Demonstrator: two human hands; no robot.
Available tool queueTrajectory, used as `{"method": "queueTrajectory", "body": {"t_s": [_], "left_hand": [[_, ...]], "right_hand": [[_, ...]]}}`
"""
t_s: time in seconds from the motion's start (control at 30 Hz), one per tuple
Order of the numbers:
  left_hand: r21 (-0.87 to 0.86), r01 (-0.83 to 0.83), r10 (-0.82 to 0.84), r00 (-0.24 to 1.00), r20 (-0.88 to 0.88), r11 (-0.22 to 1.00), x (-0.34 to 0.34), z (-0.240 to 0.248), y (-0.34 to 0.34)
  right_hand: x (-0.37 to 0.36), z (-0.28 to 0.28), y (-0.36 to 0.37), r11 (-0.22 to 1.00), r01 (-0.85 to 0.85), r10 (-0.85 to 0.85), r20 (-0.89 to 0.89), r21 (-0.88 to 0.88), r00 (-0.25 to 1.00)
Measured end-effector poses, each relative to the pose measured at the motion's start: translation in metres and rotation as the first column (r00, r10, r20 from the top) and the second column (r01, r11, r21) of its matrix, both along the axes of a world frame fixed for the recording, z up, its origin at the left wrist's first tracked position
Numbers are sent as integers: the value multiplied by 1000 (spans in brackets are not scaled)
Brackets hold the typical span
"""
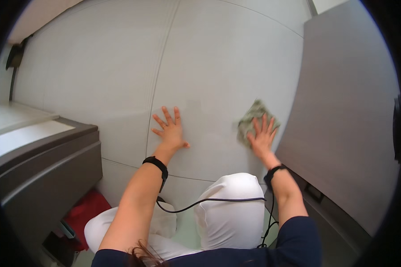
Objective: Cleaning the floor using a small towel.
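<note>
My left hand (169,131) rests on the pale grey tiled floor (209,58), its fingers spread wide and holding nothing. To the right, a crumpled grey-green cloth (257,108) lies on the same floor. My right hand (262,135) is pressed flat on top of this cloth with the fingers apart, covering part of it. Each wrist wears a black band, and a black cable (209,200) runs between the arms across my white-clad knee (236,184).
A grey panel-sided unit (338,102) stands close on the right. At left is a dark grey cabinet (53,160) with a pale top. Something red (90,213) sits low beside that cabinet. Dark seams (158,66) divide the floor tiles.
</note>
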State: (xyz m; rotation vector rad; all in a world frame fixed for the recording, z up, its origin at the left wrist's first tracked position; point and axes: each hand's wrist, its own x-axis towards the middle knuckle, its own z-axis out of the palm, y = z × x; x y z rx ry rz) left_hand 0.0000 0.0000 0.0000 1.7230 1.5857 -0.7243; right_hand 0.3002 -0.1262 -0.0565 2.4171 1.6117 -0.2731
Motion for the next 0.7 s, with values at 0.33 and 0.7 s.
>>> {"method": "queueTrajectory", "body": {"t_s": [0.33, 0.7], "left_hand": [[247, 331, -347, 938, 23, 911, -3, 42, -50], [146, -441, 278, 753, 596, 885, 13, 441, -261]], "right_hand": [[-31, 15, 106, 933, 225, -137, -300, 282, 944], [-118, 368, -124, 474, -820, 864, 9, 320, 503]]}}
